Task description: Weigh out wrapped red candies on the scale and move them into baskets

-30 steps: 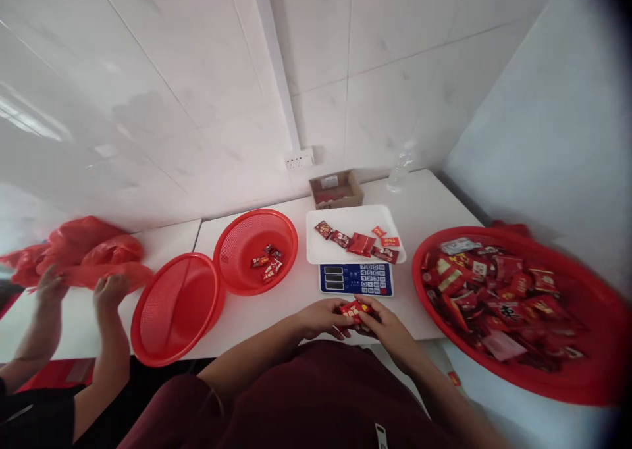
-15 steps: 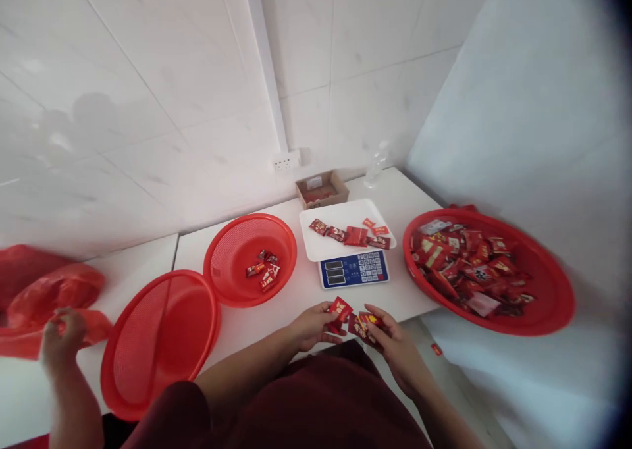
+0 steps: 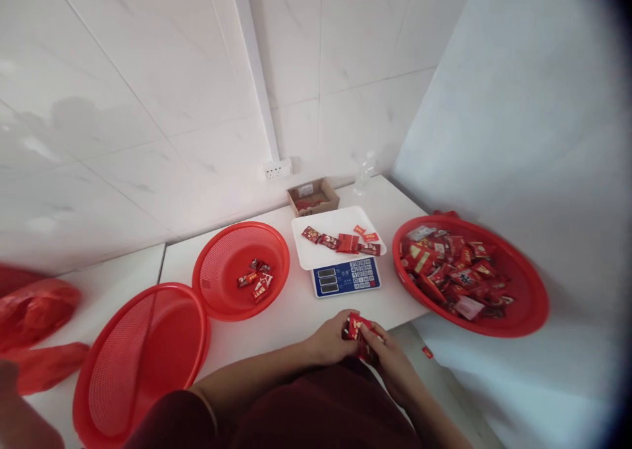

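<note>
Close to my body, at the table's front edge, both hands meet around a small bunch of red snack packets [image 3: 359,327]. My left hand [image 3: 336,338] is closed on the bunch from the left. From the right, my right hand [image 3: 388,353] grips it, thumb lying over the front packet. How many packets are held is hidden. Beyond them stands a blue-fronted digital scale [image 3: 345,278]. Its white pan [image 3: 309,257] carries several red and dark red packets [image 3: 348,243] in a rough row.
A red basket [image 3: 536,297] heaped with packets stands right. Left are a red colander [image 3: 207,271] with several packets and another red colander [image 3: 111,357]. Behind the scale sit a cardboard box [image 3: 328,202] and clear bottle [image 3: 364,172]. Another person's arm [image 3: 20,409] is near red bags [image 3: 44,307].
My hands have come together, joining the packets they held apart into one bunch. The view has shifted slightly rightward. The other person's arm has moved lower at the left edge.
</note>
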`<state>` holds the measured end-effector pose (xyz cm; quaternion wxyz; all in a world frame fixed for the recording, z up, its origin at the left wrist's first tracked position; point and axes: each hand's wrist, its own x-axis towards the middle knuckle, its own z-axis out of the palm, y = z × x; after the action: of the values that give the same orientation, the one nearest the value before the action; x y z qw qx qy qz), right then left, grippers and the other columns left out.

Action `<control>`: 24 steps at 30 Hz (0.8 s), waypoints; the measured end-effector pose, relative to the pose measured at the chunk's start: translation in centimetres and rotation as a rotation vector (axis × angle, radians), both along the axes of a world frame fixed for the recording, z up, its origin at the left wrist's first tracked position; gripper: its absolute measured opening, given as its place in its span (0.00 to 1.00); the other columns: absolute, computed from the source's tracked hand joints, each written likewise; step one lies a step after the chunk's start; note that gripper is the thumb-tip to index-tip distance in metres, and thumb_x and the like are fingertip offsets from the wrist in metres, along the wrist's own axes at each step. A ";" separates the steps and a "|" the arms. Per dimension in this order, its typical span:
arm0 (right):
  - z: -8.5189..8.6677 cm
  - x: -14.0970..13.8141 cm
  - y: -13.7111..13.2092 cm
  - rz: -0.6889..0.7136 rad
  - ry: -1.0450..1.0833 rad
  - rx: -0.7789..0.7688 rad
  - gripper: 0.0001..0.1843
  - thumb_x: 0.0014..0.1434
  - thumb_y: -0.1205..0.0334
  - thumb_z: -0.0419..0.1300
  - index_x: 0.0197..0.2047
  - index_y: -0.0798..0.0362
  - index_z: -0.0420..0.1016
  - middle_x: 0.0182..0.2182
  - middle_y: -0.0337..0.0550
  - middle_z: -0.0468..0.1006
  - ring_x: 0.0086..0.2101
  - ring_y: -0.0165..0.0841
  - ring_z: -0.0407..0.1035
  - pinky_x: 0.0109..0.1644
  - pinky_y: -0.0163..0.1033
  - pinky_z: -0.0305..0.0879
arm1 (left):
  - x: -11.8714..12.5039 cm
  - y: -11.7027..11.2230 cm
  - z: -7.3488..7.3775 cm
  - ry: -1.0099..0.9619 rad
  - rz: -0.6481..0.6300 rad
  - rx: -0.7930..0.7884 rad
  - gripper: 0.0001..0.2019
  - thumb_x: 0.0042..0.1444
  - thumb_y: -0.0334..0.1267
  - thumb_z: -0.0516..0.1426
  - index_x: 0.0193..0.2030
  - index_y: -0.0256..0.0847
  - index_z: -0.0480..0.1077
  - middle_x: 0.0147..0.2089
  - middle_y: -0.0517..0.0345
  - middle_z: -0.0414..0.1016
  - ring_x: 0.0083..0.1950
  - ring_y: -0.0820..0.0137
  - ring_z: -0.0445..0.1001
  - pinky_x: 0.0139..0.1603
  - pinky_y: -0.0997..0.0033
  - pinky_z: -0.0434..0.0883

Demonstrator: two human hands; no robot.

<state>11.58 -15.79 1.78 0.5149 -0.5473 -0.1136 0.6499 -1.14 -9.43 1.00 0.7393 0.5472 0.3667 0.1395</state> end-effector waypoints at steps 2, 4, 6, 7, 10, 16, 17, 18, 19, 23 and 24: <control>0.1 1.2 0.7 -0.033 -0.008 -0.022 0.12 0.43 0.53 0.69 0.32 0.46 0.77 0.26 0.34 0.79 0.27 0.30 0.73 0.32 0.34 0.73 | 0.6 1.1 -0.8 0.085 0.005 0.056 0.35 0.50 0.41 0.62 0.63 0.41 0.56 0.42 0.53 0.72 0.37 0.68 0.71 0.41 0.65 0.69; 0.1 2.9 1.6 -0.123 0.012 -0.053 0.12 0.41 0.56 0.70 0.29 0.48 0.75 0.22 0.31 0.77 0.24 0.27 0.71 0.30 0.31 0.72 | 1.1 3.3 -1.7 0.171 0.071 0.161 0.35 0.53 0.44 0.60 0.65 0.39 0.53 0.49 0.46 0.71 0.44 0.63 0.72 0.46 0.61 0.69; 0.2 4.7 2.5 -0.217 0.048 -0.081 0.14 0.37 0.58 0.72 0.27 0.49 0.74 0.19 0.28 0.74 0.22 0.24 0.69 0.26 0.28 0.70 | 1.4 6.6 -2.4 0.266 0.208 0.328 0.34 0.54 0.45 0.58 0.65 0.38 0.53 0.58 0.40 0.65 0.58 0.58 0.66 0.57 0.58 0.64; 0.3 5.7 3.0 -0.252 0.067 -0.090 0.15 0.36 0.59 0.73 0.26 0.50 0.73 0.19 0.27 0.73 0.21 0.22 0.67 0.25 0.26 0.68 | 1.5 8.5 -2.6 0.328 0.274 0.417 0.34 0.54 0.44 0.58 0.65 0.38 0.53 0.63 0.40 0.61 0.63 0.57 0.60 0.62 0.57 0.59; 0.6 8.1 4.1 -0.320 0.104 -0.116 0.16 0.34 0.61 0.74 0.26 0.51 0.72 0.19 0.26 0.72 0.19 0.19 0.65 0.22 0.22 0.65 | 2.1 14.3 -3.2 0.579 0.385 0.593 0.34 0.56 0.45 0.56 0.67 0.39 0.49 0.69 0.42 0.51 0.71 0.56 0.46 0.68 0.54 0.48; 0.9 11.5 5.1 -0.368 0.126 -0.155 0.16 0.31 0.65 0.74 0.26 0.50 0.75 0.22 0.29 0.76 0.21 0.21 0.67 0.23 0.23 0.67 | 6.3 21.6 -3.8 0.932 0.288 0.727 0.31 0.60 0.47 0.50 0.67 0.35 0.50 0.68 0.40 0.53 0.70 0.56 0.48 0.68 0.56 0.48; 0.8 12.1 5.2 -0.369 0.126 -0.163 0.16 0.31 0.65 0.74 0.26 0.50 0.76 0.22 0.29 0.76 0.21 0.21 0.67 0.23 0.23 0.67 | 7.3 22.0 -3.9 0.932 0.250 0.747 0.31 0.60 0.48 0.49 0.67 0.35 0.50 0.68 0.41 0.53 0.70 0.57 0.48 0.68 0.56 0.48; 0.7 12.6 5.4 -0.366 0.124 -0.169 0.16 0.31 0.65 0.74 0.26 0.50 0.76 0.22 0.29 0.76 0.21 0.21 0.67 0.23 0.24 0.66 | 8.4 22.2 -3.9 0.922 0.210 0.766 0.31 0.61 0.49 0.49 0.67 0.36 0.50 0.69 0.42 0.52 0.71 0.57 0.47 0.68 0.55 0.49; 0.5 13.2 5.5 -0.362 0.121 -0.172 0.16 0.31 0.65 0.74 0.26 0.49 0.76 0.22 0.29 0.76 0.21 0.22 0.66 0.22 0.24 0.66 | 9.4 22.2 -3.9 0.907 0.169 0.788 0.32 0.60 0.52 0.48 0.67 0.37 0.50 0.70 0.43 0.51 0.71 0.56 0.46 0.68 0.54 0.49; -0.1 14.8 6.0 -0.332 0.086 -0.161 0.14 0.34 0.62 0.74 0.25 0.48 0.75 0.23 0.31 0.76 0.22 0.23 0.68 0.25 0.26 0.68 | 12.9 21.2 -4.0 0.861 -0.036 0.942 0.37 0.57 0.62 0.47 0.69 0.46 0.48 0.73 0.48 0.40 0.72 0.50 0.37 0.65 0.38 0.44; -0.3 15.1 6.0 -0.321 0.081 -0.159 0.13 0.34 0.61 0.74 0.25 0.48 0.75 0.23 0.31 0.76 0.23 0.23 0.68 0.25 0.26 0.68 | 13.5 20.8 -4.1 0.855 -0.094 0.996 0.38 0.56 0.63 0.46 0.69 0.48 0.47 0.73 0.49 0.38 0.72 0.49 0.35 0.65 0.34 0.41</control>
<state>26.67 -9.75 1.49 0.5712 -0.5710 0.0478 0.5877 12.40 11.41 -3.07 0.1921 0.8466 0.4955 0.0304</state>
